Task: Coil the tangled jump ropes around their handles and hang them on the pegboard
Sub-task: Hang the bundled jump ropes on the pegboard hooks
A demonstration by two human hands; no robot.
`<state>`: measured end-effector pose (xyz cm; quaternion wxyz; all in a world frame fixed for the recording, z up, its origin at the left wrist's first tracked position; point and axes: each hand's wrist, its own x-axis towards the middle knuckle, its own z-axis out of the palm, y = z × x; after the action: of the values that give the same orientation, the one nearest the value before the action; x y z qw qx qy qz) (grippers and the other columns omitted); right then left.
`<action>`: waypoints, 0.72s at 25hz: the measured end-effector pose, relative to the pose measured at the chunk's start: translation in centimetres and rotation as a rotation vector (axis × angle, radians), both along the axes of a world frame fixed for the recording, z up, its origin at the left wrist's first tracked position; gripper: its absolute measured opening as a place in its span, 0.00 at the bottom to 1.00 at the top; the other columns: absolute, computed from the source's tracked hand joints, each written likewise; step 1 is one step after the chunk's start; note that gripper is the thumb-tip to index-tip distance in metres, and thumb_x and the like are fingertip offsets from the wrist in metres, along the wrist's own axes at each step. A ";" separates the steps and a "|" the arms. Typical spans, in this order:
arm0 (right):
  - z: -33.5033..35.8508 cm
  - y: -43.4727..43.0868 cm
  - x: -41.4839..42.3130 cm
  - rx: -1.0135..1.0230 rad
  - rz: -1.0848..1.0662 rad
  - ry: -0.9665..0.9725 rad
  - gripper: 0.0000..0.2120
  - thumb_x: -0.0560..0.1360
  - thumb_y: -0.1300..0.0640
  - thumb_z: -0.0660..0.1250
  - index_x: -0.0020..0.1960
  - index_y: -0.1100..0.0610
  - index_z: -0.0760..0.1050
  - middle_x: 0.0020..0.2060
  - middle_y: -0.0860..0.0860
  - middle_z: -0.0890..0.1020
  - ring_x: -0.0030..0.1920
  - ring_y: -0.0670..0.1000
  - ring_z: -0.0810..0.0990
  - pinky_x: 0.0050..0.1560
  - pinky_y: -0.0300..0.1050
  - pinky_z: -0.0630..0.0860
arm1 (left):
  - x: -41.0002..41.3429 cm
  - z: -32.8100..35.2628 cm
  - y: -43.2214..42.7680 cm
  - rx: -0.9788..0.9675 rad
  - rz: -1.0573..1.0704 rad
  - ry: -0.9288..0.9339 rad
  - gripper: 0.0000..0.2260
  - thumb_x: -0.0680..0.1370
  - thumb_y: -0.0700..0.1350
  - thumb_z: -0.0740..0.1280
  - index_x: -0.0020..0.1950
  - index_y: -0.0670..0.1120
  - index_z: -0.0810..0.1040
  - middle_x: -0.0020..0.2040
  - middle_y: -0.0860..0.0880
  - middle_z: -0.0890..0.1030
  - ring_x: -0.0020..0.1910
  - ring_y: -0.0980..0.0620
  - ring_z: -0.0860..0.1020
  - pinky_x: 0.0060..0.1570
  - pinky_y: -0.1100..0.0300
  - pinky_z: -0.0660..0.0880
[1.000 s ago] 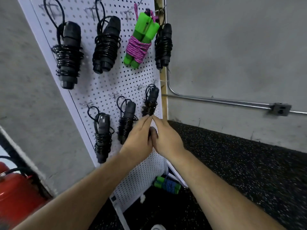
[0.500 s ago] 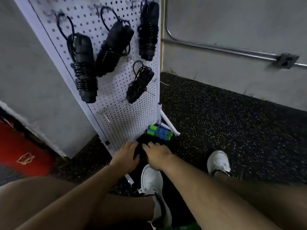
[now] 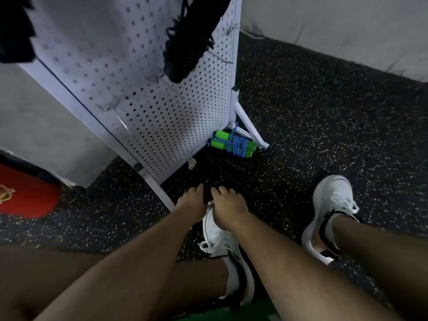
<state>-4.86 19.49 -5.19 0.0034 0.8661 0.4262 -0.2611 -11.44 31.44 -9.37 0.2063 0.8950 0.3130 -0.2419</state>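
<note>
black jump ropes (image 3: 222, 174) lie on the floor (image 3: 324, 135) at the pegboard (image 3: 162, 126) foot; left hand (image 3: 192, 202) and right hand (image 3: 228, 205) meet over them (grip unclear). better to find both handles first.

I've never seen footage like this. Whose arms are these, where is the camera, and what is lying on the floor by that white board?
There is no robot here. A person wears a wide-angle camera on the head, so you look down along their own arms and legs. The left hand and right hand reach to a dark bundle on the speckled floor, probably a black jump rope. It is too dark to tell whether they grip it. At the foot of the white pegboard lies a green-handled rope wound with blue cord. A coiled black rope hangs on the board. The white shoes are the person's.
</note>
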 end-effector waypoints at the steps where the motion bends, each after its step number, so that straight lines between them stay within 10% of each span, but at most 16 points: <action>1: -0.3 -0.1 0.1 0.009 -0.007 0.006 0.31 0.80 0.55 0.60 0.80 0.55 0.53 0.73 0.55 0.65 0.69 0.60 0.68 0.67 0.54 0.67 | 0.4 -0.6 0.1 -0.007 0.018 0.014 0.37 0.80 0.56 0.66 0.82 0.47 0.50 0.76 0.41 0.65 0.73 0.39 0.67 0.69 0.46 0.68; 12: 5.4 -1.6 2.5 0.122 -0.105 -0.056 0.27 0.81 0.51 0.60 0.77 0.56 0.58 0.70 0.57 0.69 0.67 0.60 0.71 0.64 0.54 0.70 | 0.5 5.7 -0.1 -0.105 0.146 -0.422 0.27 0.72 0.58 0.66 0.69 0.49 0.71 0.59 0.46 0.79 0.56 0.45 0.78 0.55 0.49 0.78; 18: 19.2 -4.2 4.0 0.546 -0.433 0.161 0.13 0.80 0.49 0.60 0.62 0.54 0.68 0.48 0.49 0.79 0.48 0.50 0.80 0.46 0.45 0.75 | 0.7 19.3 -3.1 -0.240 0.150 -0.770 0.17 0.81 0.48 0.66 0.70 0.54 0.71 0.54 0.62 0.76 0.53 0.65 0.75 0.51 0.70 0.68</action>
<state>-0.84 15.29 14.04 -0.3173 0.8820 0.2857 -0.1996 -10.71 28.30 9.96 0.4283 0.8644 0.2469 0.0918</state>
